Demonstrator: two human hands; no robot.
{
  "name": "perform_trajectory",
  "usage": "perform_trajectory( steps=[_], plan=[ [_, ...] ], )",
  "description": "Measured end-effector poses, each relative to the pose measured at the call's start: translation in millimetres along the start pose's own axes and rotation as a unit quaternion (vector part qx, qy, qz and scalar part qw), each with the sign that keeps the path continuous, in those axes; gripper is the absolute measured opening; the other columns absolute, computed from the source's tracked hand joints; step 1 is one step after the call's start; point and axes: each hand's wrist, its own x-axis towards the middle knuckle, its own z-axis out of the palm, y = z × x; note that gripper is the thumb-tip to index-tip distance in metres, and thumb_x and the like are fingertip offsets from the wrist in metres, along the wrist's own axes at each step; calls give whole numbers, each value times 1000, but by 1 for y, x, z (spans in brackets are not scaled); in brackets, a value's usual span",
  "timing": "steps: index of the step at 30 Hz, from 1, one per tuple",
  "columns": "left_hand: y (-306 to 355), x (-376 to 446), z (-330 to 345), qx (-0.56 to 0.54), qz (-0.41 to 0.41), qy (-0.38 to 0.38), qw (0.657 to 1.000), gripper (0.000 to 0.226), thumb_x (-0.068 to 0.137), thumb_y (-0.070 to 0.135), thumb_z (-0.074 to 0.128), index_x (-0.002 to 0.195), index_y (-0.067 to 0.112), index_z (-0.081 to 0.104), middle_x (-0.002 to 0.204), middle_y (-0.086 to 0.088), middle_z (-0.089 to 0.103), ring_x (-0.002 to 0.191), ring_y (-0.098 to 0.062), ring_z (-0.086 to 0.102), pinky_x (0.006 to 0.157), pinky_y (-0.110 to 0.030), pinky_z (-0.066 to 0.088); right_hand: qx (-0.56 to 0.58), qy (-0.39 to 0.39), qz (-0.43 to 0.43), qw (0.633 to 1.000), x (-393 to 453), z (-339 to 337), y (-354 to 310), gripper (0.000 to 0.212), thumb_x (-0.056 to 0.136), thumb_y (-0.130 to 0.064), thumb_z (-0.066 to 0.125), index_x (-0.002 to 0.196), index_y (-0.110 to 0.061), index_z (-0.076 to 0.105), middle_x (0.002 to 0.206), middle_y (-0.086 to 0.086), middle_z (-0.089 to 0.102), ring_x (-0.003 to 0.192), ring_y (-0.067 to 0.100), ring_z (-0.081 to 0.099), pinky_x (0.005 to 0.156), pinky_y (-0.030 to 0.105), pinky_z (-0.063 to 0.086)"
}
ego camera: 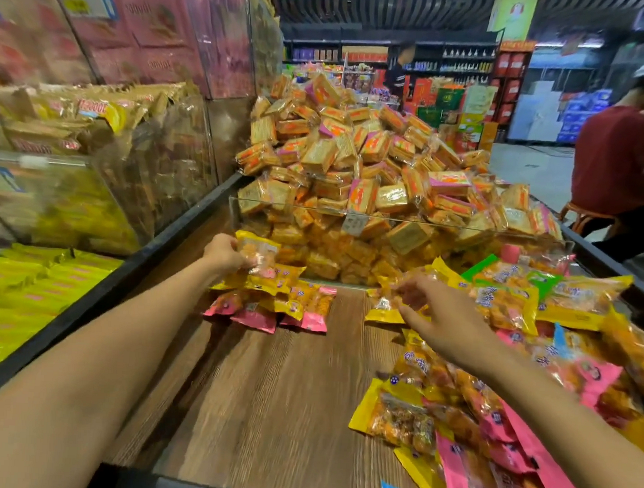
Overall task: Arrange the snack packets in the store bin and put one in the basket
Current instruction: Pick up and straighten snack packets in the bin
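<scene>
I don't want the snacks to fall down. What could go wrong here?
1. The cracker heap rises above its clear wall; bumping it might spill packs into the bin.
2. The left hand holds a yellow packet over a small pile; adding it carelessly could make the pile slide.
3. The right hand is blurred mid-reach and might knock loose packets.

Pretty bright, even indoor light, with only faint shadows seen on the wooden bin floor (285,392). Heavy motion smear is seen left of it on the clear bins (91,177); edges get bent by wide-angle distortion, background's soft.
</scene>
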Motion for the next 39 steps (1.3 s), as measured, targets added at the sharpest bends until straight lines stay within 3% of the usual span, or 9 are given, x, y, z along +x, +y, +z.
perform_trajectory(
  steps=[7,14,21,25,28,31,36,38,39],
  plan=[
    [-51,57,17,89,-15,-60,994,45,89,12,61,131,0,51,126,-18,56,112,-32,55,95,-42,47,-33,-15,-21,999,3,2,7,25,92,-20,60,117,-16,56,103,-2,60,96,11,55,76,20,39],
    [-54,45,16,120,2,-7,993,37,98,13,49,130,-5,53,132,-21,54,124,-35,48,104,-40,37,-56,-38,-10,998,3,2,12,27,93,-19,59,120,-13,58,105,-1,59,95,10,52,74,17,35],
    [2,5,19,153,107,-10,982,30,96,16,52,113,-6,64,114,-23,64,110,-38,57,92,-40,43,-86,-22,45,995,2,-26,23,29,96,-19,53,122,-6,59,118,9,63,112,23,56,82,24,37],
    [64,-53,60,129,221,-89,963,30,97,22,53,115,1,64,118,-14,64,109,-27,59,90,-35,45,-131,-28,67,989,-14,-66,37,30,98,-22,50,123,-8,58,120,10,61,113,27,55,90,36,45],
    [97,-104,96,84,293,-181,935,28,96,25,53,109,4,67,108,-9,67,97,-20,62,79,-31,48,-174,-48,62,982,-41,-104,53,24,97,-20,51,116,-8,61,113,10,62,106,26,56,86,36,44],
    [123,-147,134,64,332,-261,904,28,97,24,53,96,0,68,92,-17,70,85,-27,65,69,-33,47,-208,-43,90,973,-79,-134,74,20,97,-23,52,109,-11,63,105,7,64,97,24,58,81,37,46],
    [160,-191,190,87,318,-302,895,36,99,29,47,70,10,52,60,-7,44,55,-15,38,46,-21,23,-217,-42,117,968,-135,-139,96,19,96,-22,53,103,-8,62,97,9,65,93,27,60,79,43,46],
    [162,-197,208,89,272,-340,896,38,97,36,49,73,8,56,67,-9,53,62,-17,48,54,-21,38,-192,-24,108,975,-149,-132,101,17,95,-21,53,98,-8,64,96,7,66,94,25,60,79,42,45],
    [159,-195,218,71,257,-354,896,38,93,44,52,91,8,63,86,-12,63,78,-21,57,70,-26,48,-180,-10,109,978,-153,-129,103,16,95,-21,53,97,-10,65,96,5,66,94,23,60,79,40,46]
  ],
)
